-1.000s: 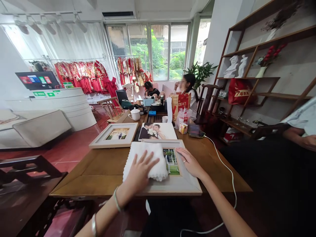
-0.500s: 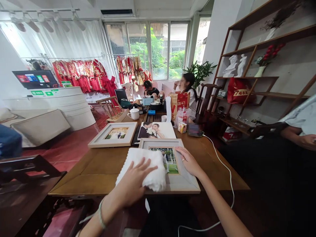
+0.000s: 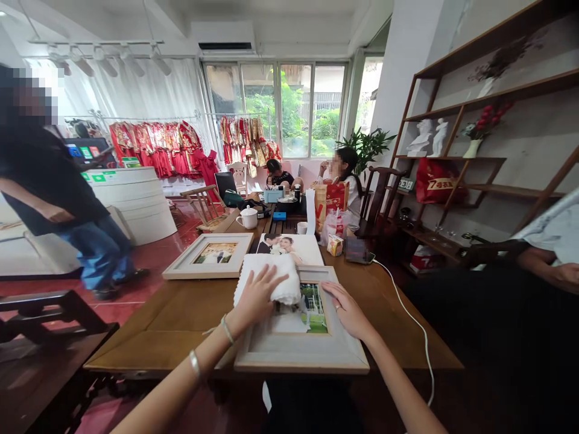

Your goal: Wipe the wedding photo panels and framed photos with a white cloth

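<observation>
My left hand [image 3: 260, 292] lies flat with fingers spread on a folded white cloth [image 3: 283, 274], which covers the upper left part of a pale picture frame [image 3: 307, 355]. Inside the frame, part of an outdoor photo [image 3: 315, 310] shows, with green grass at the bottom. My right hand [image 3: 346, 307] rests on the frame's right border with its fingers stretched out, holding nothing. A second pale frame [image 3: 178, 271] with a photo lies to the left. Behind the cloth is a print of a couple [image 3: 301, 248], partly covered.
A white lidded cup [image 3: 247, 218] stands at the far left of the table [image 3: 181, 319]. On the right are a small box [image 3: 335, 245], a phone [image 3: 359, 252] with a white cable [image 3: 407, 304], and paper bags [image 3: 332, 202]. Several people are around; one walks at left.
My left hand and the cloth have moved away from me, to the frame's upper left, uncovering its lower left. My right hand stays on the border. A person has come into view at left.
</observation>
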Tool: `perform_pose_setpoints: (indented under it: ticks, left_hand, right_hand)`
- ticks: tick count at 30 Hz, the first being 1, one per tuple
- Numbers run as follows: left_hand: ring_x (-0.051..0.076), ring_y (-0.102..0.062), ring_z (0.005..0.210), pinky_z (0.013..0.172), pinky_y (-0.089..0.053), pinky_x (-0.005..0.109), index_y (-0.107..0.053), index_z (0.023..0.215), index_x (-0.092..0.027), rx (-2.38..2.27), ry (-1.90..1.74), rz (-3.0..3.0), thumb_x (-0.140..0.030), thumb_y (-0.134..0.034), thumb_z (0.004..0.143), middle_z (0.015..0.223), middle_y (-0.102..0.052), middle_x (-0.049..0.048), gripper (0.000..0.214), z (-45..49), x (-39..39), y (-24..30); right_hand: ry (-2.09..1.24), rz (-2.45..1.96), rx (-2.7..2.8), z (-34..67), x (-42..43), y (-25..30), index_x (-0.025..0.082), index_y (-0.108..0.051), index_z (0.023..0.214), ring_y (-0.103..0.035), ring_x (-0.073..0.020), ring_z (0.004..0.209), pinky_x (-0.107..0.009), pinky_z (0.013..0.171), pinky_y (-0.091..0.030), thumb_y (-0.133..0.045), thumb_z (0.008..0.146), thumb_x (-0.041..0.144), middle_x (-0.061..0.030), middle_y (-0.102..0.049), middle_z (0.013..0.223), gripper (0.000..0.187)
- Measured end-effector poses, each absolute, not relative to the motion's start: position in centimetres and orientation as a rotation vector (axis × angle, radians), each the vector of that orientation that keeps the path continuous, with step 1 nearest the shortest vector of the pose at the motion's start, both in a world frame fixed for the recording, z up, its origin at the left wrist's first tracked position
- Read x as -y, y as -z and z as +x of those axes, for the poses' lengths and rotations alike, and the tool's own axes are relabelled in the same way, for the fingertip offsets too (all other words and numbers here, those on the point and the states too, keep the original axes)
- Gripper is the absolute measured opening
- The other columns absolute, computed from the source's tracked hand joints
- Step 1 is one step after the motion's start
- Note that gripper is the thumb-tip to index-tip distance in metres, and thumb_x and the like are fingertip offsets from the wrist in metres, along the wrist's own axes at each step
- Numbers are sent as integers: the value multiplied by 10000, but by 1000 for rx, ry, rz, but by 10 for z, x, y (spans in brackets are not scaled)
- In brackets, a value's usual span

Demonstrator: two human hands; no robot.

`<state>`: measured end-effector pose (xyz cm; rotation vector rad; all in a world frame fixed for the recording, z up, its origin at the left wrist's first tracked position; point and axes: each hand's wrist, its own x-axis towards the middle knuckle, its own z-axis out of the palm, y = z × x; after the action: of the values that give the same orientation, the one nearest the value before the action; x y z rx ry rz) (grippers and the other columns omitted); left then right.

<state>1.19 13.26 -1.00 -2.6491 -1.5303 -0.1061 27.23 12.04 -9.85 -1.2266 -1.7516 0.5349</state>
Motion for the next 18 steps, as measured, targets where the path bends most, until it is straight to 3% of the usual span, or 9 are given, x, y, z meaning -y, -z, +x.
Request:
perform_pose_setpoints:
  ticks: [5, 9, 14, 18]
  left_hand:
    - [294, -150, 1401, 1075, -225, 567, -332, 1395, -311, 1527, 99, -2637, -25, -496, 684, 1497, -290, 72, 783, 17, -150, 7]
    - [288, -181, 1394, 1079, -226, 564, -352, 1385, -305, 1503, -25, -2744, -2, -485, 617, 1484, -320, 65, 836, 9, -113, 0]
    - [252, -126, 1408, 1115, -163, 541, -314, 1397, -353, 1587, -120, -2835, 2, -449, 499, 1513, -264, 0, 975, -4, -39, -3]
    - [294, -30, 1408, 1113, -78, 584, -298, 1410, -351, 1676, -110, -2835, -29, -450, 431, 1537, -159, -17, 1041, -2, -8, 7]
  right_hand:
    - [-538, -1225, 1736, 273, -121, 99, 230, -614, 1175, -455, -196, 1262, -454, 1122, -285, -378, 767, 89, -62, -562, 1296, 491]
    - [-538, -1218, 1728, 272, -122, 100, 233, -615, 1174, -456, -194, 1259, -455, 1126, -274, -376, 762, 85, -58, -567, 1289, 498]
    - [-532, -1221, 1710, 271, -121, 100, 230, -624, 1162, -452, -193, 1266, -451, 1126, -276, -381, 763, 90, -59, -570, 1288, 488]
    - [-541, -1211, 1715, 271, -120, 99, 235, -628, 1156, -457, -196, 1262, -456, 1119, -289, -381, 761, 90, -57, -579, 1278, 487]
